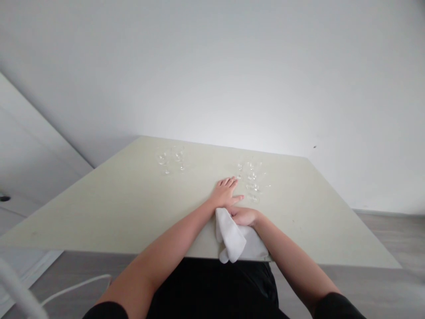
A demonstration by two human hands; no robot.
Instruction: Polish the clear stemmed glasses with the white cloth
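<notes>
My left hand (226, 192) lies flat on the table with its fingers spread, close to the stemmed glasses on the right. Just below it, my right hand (245, 216) is closed on a white cloth (232, 237), its fingers partly hidden behind the fabric and the left wrist. One end of the cloth droops at the table's front edge. Beneath the right forearm lies a flat, pale grey-white piece of fabric (255, 245); whether it belongs to the same cloth, I cannot tell. Several clear stemmed glasses (251, 176) stand in a cluster just beyond my hands.
Two more clear stemmed glasses, one nearer (162, 159) and one beside it (179, 155), stand at the back left of the pale table (116, 208). A white wall (212, 79) rises behind it. A white cable (76, 283) hangs at the lower left.
</notes>
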